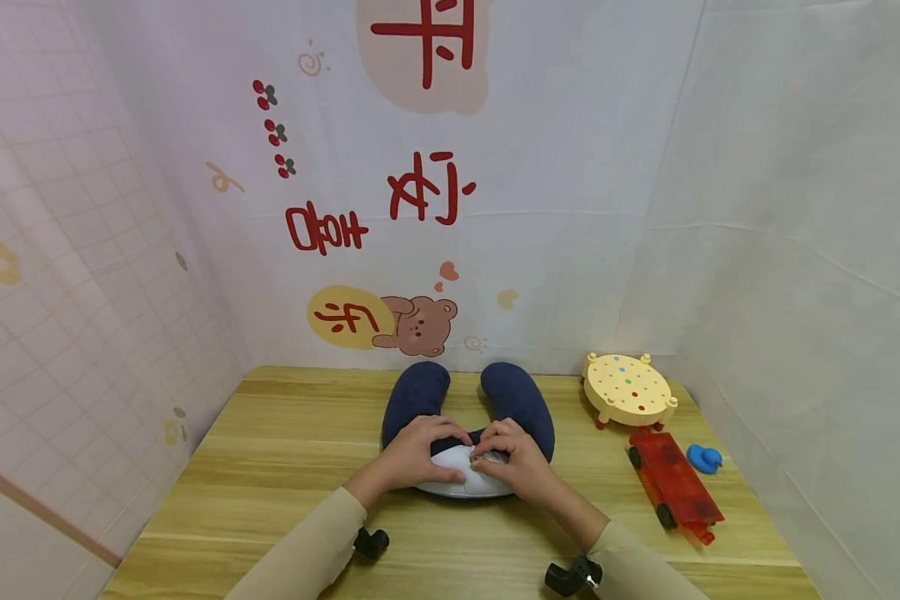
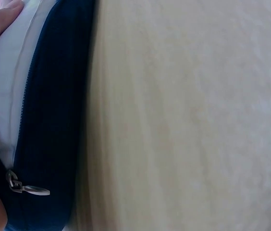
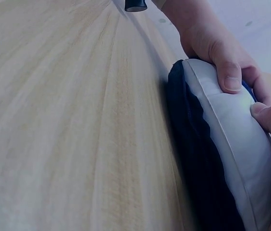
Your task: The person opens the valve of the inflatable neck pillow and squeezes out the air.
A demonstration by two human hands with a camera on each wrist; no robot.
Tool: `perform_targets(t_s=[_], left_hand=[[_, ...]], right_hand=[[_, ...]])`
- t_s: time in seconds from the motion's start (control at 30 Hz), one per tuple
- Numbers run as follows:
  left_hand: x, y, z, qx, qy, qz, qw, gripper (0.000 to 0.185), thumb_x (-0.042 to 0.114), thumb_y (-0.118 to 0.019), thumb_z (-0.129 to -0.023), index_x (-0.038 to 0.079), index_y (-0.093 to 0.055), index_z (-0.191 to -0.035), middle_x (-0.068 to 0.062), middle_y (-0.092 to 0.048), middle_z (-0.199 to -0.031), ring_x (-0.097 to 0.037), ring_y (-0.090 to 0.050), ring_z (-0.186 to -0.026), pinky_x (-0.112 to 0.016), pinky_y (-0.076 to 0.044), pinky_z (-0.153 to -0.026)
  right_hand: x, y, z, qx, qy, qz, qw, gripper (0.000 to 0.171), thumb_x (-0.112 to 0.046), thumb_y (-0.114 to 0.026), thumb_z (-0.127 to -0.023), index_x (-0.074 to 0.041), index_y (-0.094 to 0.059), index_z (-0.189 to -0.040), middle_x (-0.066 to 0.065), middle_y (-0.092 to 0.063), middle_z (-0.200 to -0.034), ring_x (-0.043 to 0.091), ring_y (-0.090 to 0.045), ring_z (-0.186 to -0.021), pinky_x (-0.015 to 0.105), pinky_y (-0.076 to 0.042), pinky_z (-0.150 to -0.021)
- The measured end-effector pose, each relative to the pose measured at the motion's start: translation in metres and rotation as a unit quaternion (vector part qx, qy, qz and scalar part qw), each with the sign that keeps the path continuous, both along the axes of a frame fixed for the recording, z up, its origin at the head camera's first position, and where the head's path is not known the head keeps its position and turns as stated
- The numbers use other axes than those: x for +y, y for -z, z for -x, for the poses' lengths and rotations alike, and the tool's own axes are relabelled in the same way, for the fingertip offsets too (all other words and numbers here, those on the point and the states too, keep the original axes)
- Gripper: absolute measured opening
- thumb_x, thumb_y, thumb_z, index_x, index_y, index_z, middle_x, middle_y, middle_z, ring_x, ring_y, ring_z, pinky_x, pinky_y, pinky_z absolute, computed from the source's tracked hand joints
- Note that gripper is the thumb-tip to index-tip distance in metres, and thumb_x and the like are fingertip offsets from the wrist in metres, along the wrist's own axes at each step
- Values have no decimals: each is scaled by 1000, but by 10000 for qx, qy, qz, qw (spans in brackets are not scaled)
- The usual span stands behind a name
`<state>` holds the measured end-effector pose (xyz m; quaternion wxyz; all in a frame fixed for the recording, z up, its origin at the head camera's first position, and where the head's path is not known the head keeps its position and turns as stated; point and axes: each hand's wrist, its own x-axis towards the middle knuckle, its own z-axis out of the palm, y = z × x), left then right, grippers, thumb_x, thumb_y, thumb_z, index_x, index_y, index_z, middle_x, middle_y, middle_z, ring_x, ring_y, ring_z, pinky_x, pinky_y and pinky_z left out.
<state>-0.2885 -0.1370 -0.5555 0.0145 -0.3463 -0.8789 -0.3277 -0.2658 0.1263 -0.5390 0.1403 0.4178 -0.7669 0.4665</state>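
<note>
Gripping the white inner cushion with left hand and right hand, fingers curled over its far edge and thumbs against the near side. Bulging from an unzipped navy neck-pillow cover with silver zipper pull, on the wooden table, left of a translucent red toy vehicle.
</note>
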Motion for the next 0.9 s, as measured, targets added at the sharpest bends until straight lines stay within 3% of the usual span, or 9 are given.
perform_targets(t_s=[0.17,0.33,0.53,0.7,0.9], left_hand=[[0,0,0,3,1,-10,10000,50,55,-93,-88,38,-76,-132,17,-67,-138,-11,-59,-131,-50,-41,-118],[0,0,0,-14,-16,-41,10000,49,53,-94,-87,38,-76,-131,17,-67,-137,-11,-59,-131,-50,-42,-117],[0,1,0,2,-5,-56,10000,49,53,-94,-88,37,-76,-131,17,-67,-138,-10,-59,-130,-50,-43,-117],[0,1,0,93,55,-72,9999,49,54,-93,-88,35,-76,-131,16,-67,-137,-10,-60,-129,-50,-43,-117],[0,3,1,184,109,-102,9997,50,54,-92,-88,33,-77,-131,15,-67,-137,-10,-61,-128,-51,-43,-116]], right_hand=[[0,1,1,17,-10,10,10000,20,6,-92,-83,-7,-84,-96,9,-72,-99,27,-59,-98,29,-50,-87],[0,16,9,17,20,4,10000,21,6,-92,-83,-8,-85,-96,8,-72,-98,28,-59,-98,30,-50,-88],[4,33,20,-31,101,-90,9999,23,-3,-95,-85,-20,-86,-98,-2,-72,-101,23,-60,-102,31,-50,-89],[7,36,23,-200,24,-157,9997,22,-12,-93,-90,-29,-86,-101,-10,-71,-104,17,-59,-105,30,-50,-90],[8,36,24,-60,-63,-144,9999,17,-14,-91,-93,-27,-86,-103,-9,-71,-105,15,-59,-104,31,-51,-90]])
